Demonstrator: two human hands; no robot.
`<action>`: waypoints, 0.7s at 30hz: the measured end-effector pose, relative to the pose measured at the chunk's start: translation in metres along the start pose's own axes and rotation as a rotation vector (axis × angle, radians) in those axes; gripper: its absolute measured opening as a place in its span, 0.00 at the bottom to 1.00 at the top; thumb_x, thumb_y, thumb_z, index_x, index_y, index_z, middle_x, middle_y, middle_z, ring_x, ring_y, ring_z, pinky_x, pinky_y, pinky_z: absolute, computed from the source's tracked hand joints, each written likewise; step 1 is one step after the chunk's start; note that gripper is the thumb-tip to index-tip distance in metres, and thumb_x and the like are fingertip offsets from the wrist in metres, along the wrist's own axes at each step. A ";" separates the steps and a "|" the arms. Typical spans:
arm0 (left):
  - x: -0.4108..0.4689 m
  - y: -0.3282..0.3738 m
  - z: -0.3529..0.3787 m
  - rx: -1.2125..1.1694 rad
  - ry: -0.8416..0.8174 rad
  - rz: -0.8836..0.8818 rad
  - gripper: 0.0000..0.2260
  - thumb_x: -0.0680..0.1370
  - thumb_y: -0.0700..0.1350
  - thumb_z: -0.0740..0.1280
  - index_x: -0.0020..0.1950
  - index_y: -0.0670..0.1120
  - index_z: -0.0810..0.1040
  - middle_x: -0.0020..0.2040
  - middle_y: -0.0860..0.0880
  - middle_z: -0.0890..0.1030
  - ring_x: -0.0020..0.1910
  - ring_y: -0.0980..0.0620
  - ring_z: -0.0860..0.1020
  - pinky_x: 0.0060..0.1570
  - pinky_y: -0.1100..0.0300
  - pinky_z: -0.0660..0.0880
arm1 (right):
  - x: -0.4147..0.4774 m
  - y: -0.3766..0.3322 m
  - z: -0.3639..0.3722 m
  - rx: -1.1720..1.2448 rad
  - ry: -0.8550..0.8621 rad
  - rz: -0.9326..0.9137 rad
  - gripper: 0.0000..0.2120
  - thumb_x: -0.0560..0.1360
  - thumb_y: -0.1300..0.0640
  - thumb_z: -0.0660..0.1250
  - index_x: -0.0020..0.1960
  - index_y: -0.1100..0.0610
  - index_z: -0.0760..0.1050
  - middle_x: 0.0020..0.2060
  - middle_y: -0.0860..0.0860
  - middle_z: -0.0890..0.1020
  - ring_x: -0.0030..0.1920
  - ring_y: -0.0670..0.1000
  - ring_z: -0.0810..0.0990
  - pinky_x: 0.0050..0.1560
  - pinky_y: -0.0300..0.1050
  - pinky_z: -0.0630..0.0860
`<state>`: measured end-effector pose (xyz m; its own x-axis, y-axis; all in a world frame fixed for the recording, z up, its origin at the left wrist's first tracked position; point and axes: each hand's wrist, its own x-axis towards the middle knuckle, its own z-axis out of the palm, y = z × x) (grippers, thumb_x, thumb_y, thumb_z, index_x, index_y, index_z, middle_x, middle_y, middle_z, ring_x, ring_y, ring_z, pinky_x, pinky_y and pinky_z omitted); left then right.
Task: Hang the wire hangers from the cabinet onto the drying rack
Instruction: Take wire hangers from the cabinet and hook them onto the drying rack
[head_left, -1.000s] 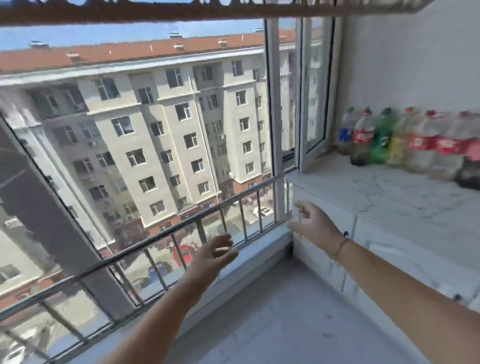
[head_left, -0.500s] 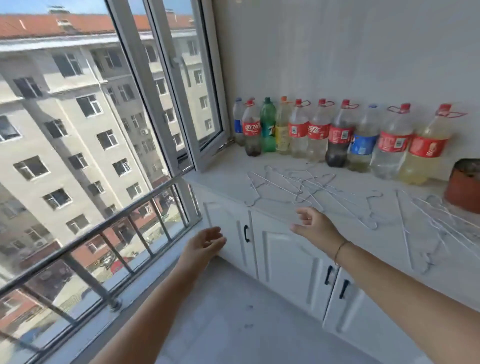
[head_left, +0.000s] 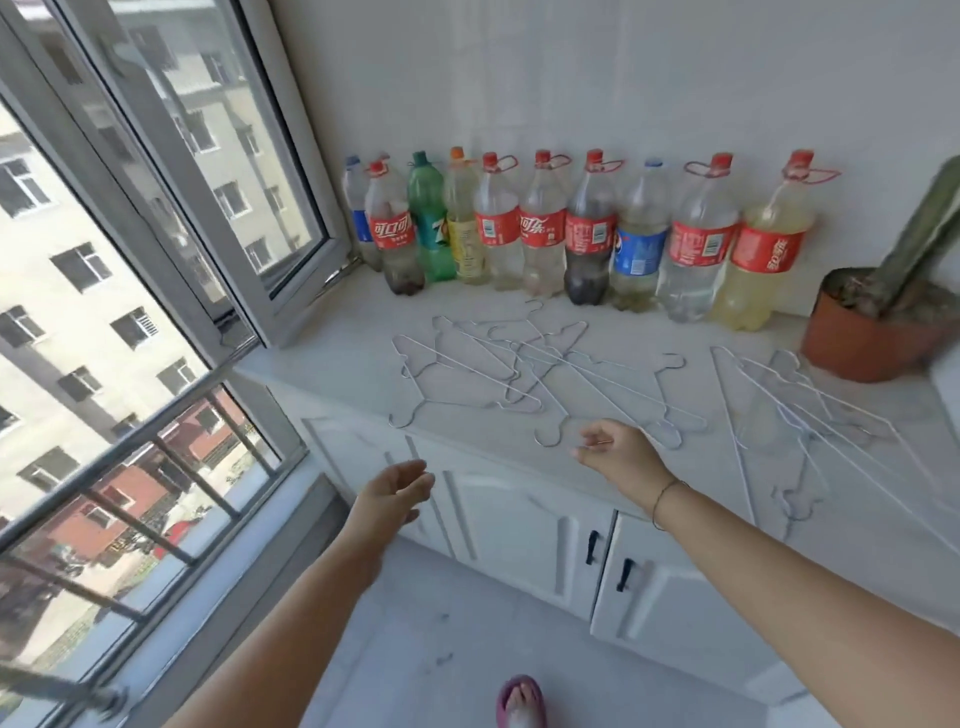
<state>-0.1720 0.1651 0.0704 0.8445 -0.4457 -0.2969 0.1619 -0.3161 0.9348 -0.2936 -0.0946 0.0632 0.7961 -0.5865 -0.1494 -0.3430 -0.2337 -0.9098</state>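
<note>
The right hand (head_left: 618, 457) hovers over the front edge of the table (head_left: 332, 364), fingers loosely curled and holding nothing. A thin bracelet (head_left: 662, 499) circles its wrist. Its fingertips are just beside the hook of the nearest hanger and seem not to touch it, though the thin wire is hard to make out there. The left hand (head_left: 395, 493) hangs lower and further left, in front of the cabinet doors (head_left: 519, 525). It is relaxed and empty too.

The wire hangers lie flat on the table in two loose, overlapping heaps. One heap (head_left: 509, 374) is right behind the right hand, and the other (head_left: 810, 415) is well off to the right, with some wires reaching the table's front edge. Behind them a row of plastic drink bottles (head_left: 571, 234) stands against the white wall. Most have red labels, one is green and two have blue labels. At the right end a cactus leans in a terracotta pot (head_left: 862, 348).

To the left an opened window (head_left: 218, 171) and a metal railing (head_left: 156, 452) face apartment blocks. A foot in a pink slipper (head_left: 519, 701) rests on the floor below.
</note>
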 end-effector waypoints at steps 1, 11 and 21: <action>0.015 -0.001 0.003 -0.010 -0.012 -0.010 0.16 0.77 0.44 0.67 0.64 0.44 0.74 0.53 0.48 0.81 0.52 0.52 0.79 0.50 0.60 0.75 | 0.012 0.002 0.004 0.002 0.001 0.011 0.12 0.69 0.62 0.71 0.52 0.57 0.76 0.47 0.53 0.78 0.49 0.50 0.77 0.55 0.43 0.73; 0.148 -0.006 0.021 -0.268 -0.032 -0.210 0.16 0.77 0.44 0.66 0.64 0.44 0.74 0.52 0.47 0.80 0.52 0.50 0.79 0.51 0.58 0.74 | 0.149 0.004 0.070 -0.080 -0.070 0.121 0.18 0.71 0.61 0.69 0.60 0.60 0.74 0.57 0.54 0.78 0.57 0.52 0.77 0.54 0.42 0.73; 0.237 -0.018 0.027 -0.370 -0.055 -0.387 0.20 0.77 0.43 0.67 0.68 0.42 0.70 0.55 0.47 0.78 0.54 0.48 0.78 0.48 0.58 0.75 | 0.239 0.009 0.107 -0.239 -0.007 0.191 0.11 0.69 0.61 0.68 0.48 0.66 0.77 0.49 0.64 0.80 0.53 0.61 0.78 0.46 0.46 0.72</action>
<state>0.0114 0.0425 -0.0223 0.6611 -0.4015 -0.6339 0.6336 -0.1537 0.7582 -0.0534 -0.1539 -0.0218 0.7090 -0.6322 -0.3123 -0.5936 -0.2960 -0.7483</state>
